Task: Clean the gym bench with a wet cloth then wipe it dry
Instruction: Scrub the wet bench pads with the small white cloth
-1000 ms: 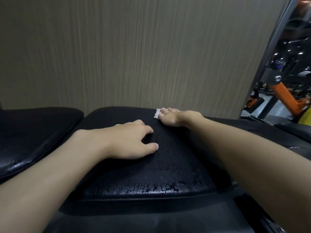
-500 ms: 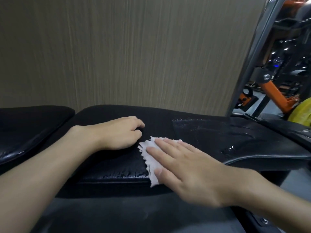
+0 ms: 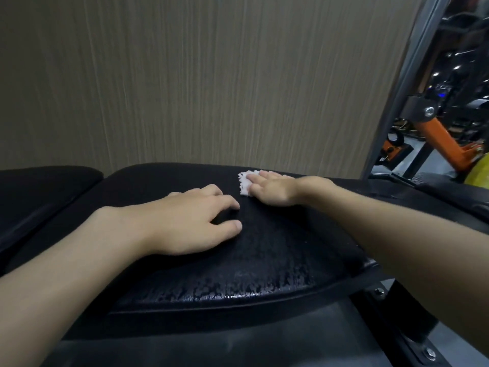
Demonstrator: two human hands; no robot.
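Observation:
A black padded gym bench [image 3: 264, 266] fills the lower half of the view, its near edge glistening with water droplets. My left hand [image 3: 190, 221] rests flat on the pad near its middle, fingers slightly curled, holding nothing. My right hand [image 3: 275, 189] presses a small white cloth [image 3: 244, 182] flat against the far edge of the pad, close to the wall. Most of the cloth is hidden under my fingers; only its ragged left edge shows.
A second black pad [image 3: 39, 192] lies to the left, separated by a gap. A wood-grain wall [image 3: 185, 80] stands right behind the bench. At right are a grey metal upright [image 3: 412, 75], an orange machine arm [image 3: 444, 141] and a yellow weight plate [image 3: 480, 170].
My right hand has slid the cloth from the near edge of the pad back to its far edge by the wall. My left hand has stayed in place on the pad.

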